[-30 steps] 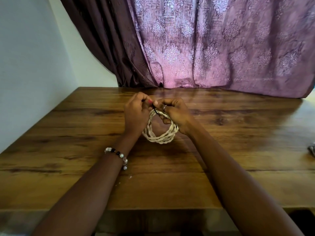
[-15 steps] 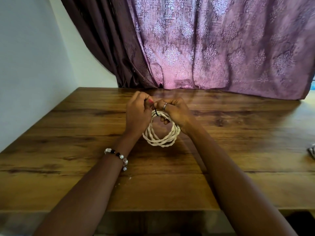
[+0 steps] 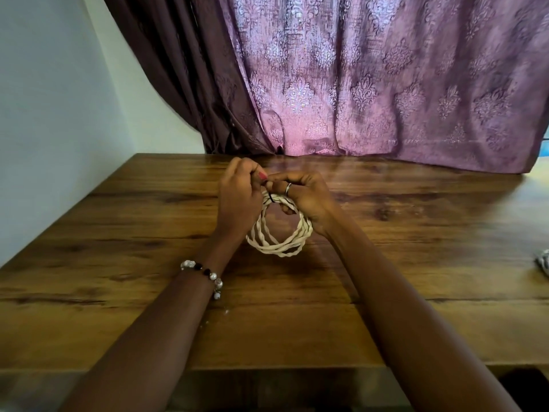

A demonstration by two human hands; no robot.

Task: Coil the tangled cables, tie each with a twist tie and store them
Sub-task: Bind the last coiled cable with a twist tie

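A cream twisted cable [image 3: 277,246] is wound into a round coil and held up on edge over the wooden table [image 3: 118,233]. A thin black twist tie [image 3: 269,197] wraps the coil's top. My left hand [image 3: 237,200] pinches one end of the tie above the coil. My right hand [image 3: 306,196], with a ring on one finger, pinches the tie's other end, and its lower fingers curl round the coil's upper right side. The fingertips of both hands meet over the tie and hide its ends.
A purple patterned curtain [image 3: 371,84] hangs behind the table's far edge. A white wall [image 3: 44,114] runs along the left. A grey striped item [image 3: 543,261] pokes in at the table's right edge. The near table edge lies under my forearms.
The coil has tipped slightly and hangs a little lower between my hands. Both hands stay together at its top on the tie, barely shifting.
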